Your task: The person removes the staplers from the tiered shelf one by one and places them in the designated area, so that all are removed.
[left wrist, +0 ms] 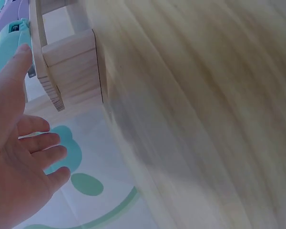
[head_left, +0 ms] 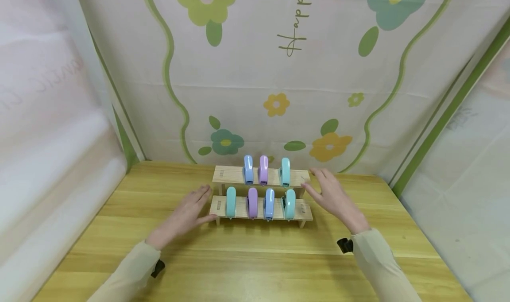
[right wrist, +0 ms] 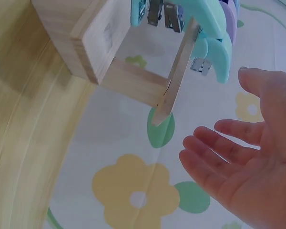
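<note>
A two-step wooden rack (head_left: 221,175) holds small staplers in pastel colours. On its upper step stand a blue stapler (head_left: 248,169), a purple stapler (head_left: 263,169) and a teal stapler (head_left: 284,171). The lower step carries several more, from a teal stapler (head_left: 231,202) at left to another teal stapler (head_left: 289,203) at right. My left hand (head_left: 185,213) is at the rack's left end, fingers extended, thumb by the lower step; whether it touches is unclear. Beside the right end is my right hand (right wrist: 257,152), fingers spread and holding nothing.
The rack stands on a wood-grain table (head_left: 255,262) near its back edge. Behind it hangs a white cloth (head_left: 239,71) printed with flowers. More cloth (head_left: 52,138) closes off the left side, and a further panel (head_left: 470,173) the right.
</note>
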{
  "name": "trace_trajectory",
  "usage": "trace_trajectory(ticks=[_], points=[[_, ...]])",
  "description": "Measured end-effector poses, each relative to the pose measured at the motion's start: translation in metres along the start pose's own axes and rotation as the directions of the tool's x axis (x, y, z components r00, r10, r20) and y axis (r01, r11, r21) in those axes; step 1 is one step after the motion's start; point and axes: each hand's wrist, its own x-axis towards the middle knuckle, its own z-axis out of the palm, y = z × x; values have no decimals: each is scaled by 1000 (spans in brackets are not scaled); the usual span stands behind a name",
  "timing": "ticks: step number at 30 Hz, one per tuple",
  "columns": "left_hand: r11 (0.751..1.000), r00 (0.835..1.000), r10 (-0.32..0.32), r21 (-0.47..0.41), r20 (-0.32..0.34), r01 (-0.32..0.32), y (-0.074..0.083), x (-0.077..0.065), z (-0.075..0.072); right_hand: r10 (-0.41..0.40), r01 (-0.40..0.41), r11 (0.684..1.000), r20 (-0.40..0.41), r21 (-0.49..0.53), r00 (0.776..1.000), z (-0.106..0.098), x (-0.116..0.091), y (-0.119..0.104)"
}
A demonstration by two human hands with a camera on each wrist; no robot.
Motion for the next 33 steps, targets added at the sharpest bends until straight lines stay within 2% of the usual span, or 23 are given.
trace_trajectory(ticks=[7, 11, 26, 33], points=[[999, 998, 46, 7, -50, -46, 3, -1, 3, -16, 16, 999, 4, 39, 1000, 3, 5, -11], [1000, 999, 28, 4, -25, -27, 5, -2, 3, -43, 43, 998, -15, 42, 999, 6, 8, -16], [1000, 1000, 8, 18, 27, -9, 8, 0, 6, -61, 62, 995, -19, 75, 998, 12, 26, -31], [1000, 1000, 24, 15, 19, -24, 8, 0, 7, -80, 83, 994, -38, 66, 996, 14, 32, -37]])
